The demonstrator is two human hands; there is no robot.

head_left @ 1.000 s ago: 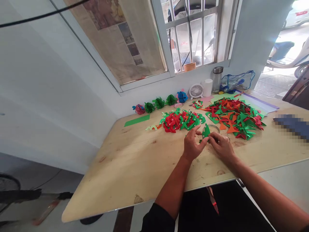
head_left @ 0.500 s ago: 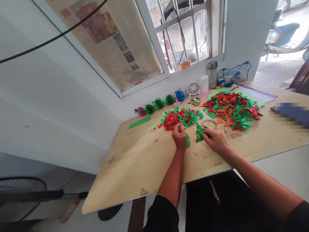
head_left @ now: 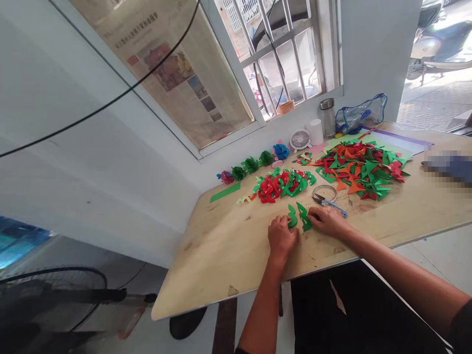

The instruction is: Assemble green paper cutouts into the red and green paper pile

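Note:
My left hand (head_left: 282, 237) is low over the table's front part, fingers closed on the edge of a curved green paper cutout (head_left: 292, 216). Just to its right, the fingertips of my right hand (head_left: 327, 221) pinch a jagged green paper piece (head_left: 304, 216). A narrow gap separates the two green pieces. Beyond my right hand lies a pair of small scissors (head_left: 332, 204) with a blue handle, partly hidden by the hand, against a ring-shaped roll (head_left: 324, 192). A heap of red and green cutouts (head_left: 283, 184) sits behind my hands.
A larger pile of red, green and orange scraps (head_left: 363, 169) covers the right side. Along the wall stand paper flowers (head_left: 251, 164), a small white fan (head_left: 300, 140), a white cylinder (head_left: 316, 132), a glass bottle (head_left: 327, 118) and a clear pouch (head_left: 361, 115). A green strip (head_left: 224, 192) lies left.
My left hand has come down to the curved green cutout. My right hand has lowered the jagged green piece toward the table, and the scissors now show beyond it. The view has shifted slightly.

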